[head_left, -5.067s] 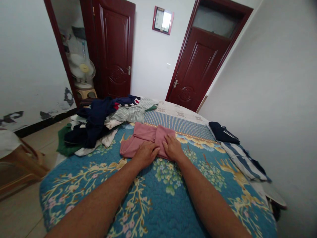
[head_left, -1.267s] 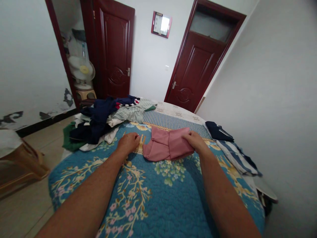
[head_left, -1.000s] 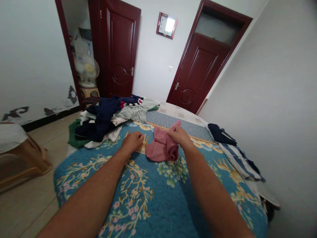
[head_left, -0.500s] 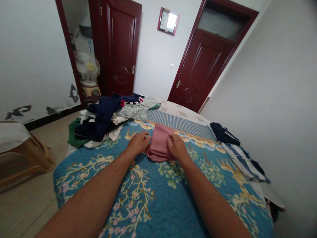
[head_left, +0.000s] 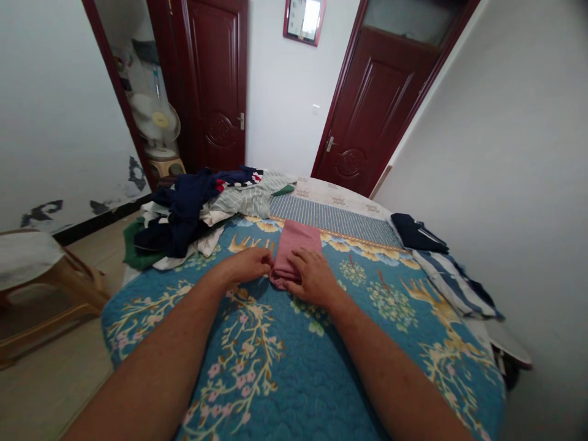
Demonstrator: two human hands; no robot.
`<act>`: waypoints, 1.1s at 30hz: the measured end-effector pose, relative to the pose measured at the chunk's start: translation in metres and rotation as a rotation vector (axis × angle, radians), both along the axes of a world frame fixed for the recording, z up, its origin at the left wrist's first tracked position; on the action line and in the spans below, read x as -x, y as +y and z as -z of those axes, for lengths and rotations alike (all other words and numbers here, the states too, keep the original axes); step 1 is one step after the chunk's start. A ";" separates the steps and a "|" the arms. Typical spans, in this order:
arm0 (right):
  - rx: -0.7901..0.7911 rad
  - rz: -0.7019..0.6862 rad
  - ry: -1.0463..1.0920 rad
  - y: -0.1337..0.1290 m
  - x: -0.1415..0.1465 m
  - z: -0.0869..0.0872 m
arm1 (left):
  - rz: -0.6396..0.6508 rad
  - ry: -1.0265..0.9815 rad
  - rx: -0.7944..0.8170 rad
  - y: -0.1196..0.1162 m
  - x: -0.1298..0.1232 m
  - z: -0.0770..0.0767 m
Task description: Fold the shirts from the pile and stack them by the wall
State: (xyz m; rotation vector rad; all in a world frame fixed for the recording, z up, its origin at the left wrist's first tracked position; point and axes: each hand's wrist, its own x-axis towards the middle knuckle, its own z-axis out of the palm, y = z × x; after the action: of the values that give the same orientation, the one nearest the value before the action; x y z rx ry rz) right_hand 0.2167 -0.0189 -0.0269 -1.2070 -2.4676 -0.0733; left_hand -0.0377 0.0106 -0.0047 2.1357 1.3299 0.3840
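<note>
A folded pink cloth (head_left: 301,236) lies as a compact rectangle on the blue floral bedspread (head_left: 321,380). At its near left corner my left hand (head_left: 250,264) has its fingers curled and pinched on the cloth's edge. My right hand (head_left: 316,277) rests over the near right part, fingers spread across the top and the thumb by the front fold. That hand hides the near right corner. What garment the cloth is cannot be made out.
A heap of loose clothes (head_left: 184,214) lies at the bed's far left. Along the right edge sit a folded dark garment (head_left: 416,233) and a blue-and-white striped one (head_left: 452,285). A stool (head_left: 55,269) stands left of the bed; a white wall (head_left: 519,153) rises at right.
My right hand has slid left and spread its fingers over the cloth's near part. My left hand has closed in on the near left corner. The view has shifted slightly.
</note>
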 end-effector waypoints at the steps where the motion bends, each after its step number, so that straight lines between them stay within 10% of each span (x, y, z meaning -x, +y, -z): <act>1: -0.001 0.025 -0.013 -0.001 0.005 0.000 | 0.048 0.007 0.036 -0.001 0.000 0.000; 10: 0.022 0.259 0.358 0.014 -0.002 0.005 | 0.082 -0.023 0.062 -0.005 -0.019 0.011; 19: -0.028 -0.051 0.130 0.004 0.000 0.007 | 0.049 -0.021 0.010 0.002 -0.010 0.010; 25: -0.062 -0.062 0.168 0.008 0.003 0.015 | -0.225 -0.193 -0.241 0.000 -0.021 0.007; 33: -0.013 -0.128 0.120 0.003 0.012 0.015 | -0.305 -0.239 -0.250 0.009 -0.037 0.034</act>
State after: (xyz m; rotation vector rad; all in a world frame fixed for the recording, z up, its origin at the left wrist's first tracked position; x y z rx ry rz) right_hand 0.2043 -0.0159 -0.0416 -1.0143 -2.4287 0.0173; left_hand -0.0004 0.0194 -0.0387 2.0000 1.5309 0.9435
